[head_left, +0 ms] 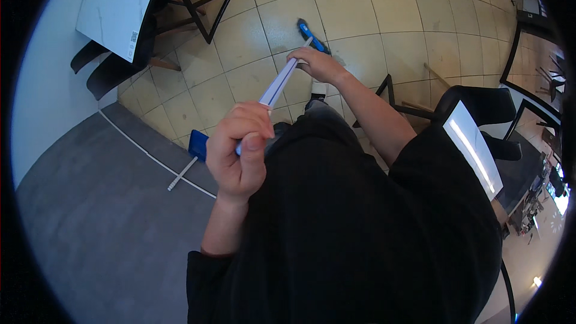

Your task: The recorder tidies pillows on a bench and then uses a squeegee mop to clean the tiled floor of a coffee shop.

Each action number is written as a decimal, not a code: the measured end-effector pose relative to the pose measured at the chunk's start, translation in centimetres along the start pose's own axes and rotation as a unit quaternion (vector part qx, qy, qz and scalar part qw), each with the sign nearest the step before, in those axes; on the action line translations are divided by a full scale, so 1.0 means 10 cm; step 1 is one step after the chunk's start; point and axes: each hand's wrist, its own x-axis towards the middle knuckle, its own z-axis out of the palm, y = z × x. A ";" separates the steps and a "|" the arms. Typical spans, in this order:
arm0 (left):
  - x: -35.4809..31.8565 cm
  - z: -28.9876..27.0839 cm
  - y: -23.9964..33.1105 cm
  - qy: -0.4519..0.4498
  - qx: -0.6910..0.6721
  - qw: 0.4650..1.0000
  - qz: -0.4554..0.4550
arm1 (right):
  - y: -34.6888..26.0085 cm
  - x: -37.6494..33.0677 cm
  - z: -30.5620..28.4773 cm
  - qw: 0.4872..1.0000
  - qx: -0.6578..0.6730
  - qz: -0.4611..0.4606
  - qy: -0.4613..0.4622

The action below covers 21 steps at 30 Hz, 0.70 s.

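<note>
A long white-and-purple broom handle (278, 89) slants away from me toward the floor. My left hand (240, 147) is closed around its upper end, close to my chest. Farther down the handle, my right hand (318, 65) is wrapped round it with the arm reaching forward. Past the right hand, the blue broom head (311, 33) is down at the tiled floor, its bristles dark and only partly visible. A blue dustpan (197, 145) with a thin white handle is to the left of my left hand.
A white marble-patterned table (117, 9) with black chairs (117, 75) stands at the far left. On the right are another black chair (480, 105) and a shiny white tabletop (474, 147). Beige tiles (384, 15) cover the floor; my shoe (318, 89) shows below my right hand.
</note>
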 end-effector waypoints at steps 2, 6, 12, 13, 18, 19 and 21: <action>0.13 0.02 0.15 0.017 0.000 1.000 0.005 | -0.19 0.10 -0.12 0.999 0.029 0.007 0.039; 0.24 0.02 0.51 -0.028 0.040 0.998 0.031 | -0.46 0.24 -0.37 0.993 0.035 -0.049 0.097; 0.24 0.01 0.84 -0.082 0.111 0.989 0.060 | -0.81 0.24 0.18 0.990 0.017 -0.113 0.079; 0.23 0.00 0.78 -0.079 0.112 0.989 0.060 | -0.81 0.20 0.31 0.993 0.019 -0.107 0.050; 0.04 -0.30 0.40 -0.045 0.102 0.993 -0.032 | -0.56 0.14 0.97 0.992 0.022 -0.091 -0.079; -0.02 -0.38 0.34 -0.040 0.103 0.993 -0.032 | -0.53 0.16 1.02 0.990 0.023 -0.106 -0.093; -0.14 -0.54 0.22 0.003 0.051 0.995 -0.088 | -0.40 0.33 0.94 0.986 -0.013 -0.098 -0.137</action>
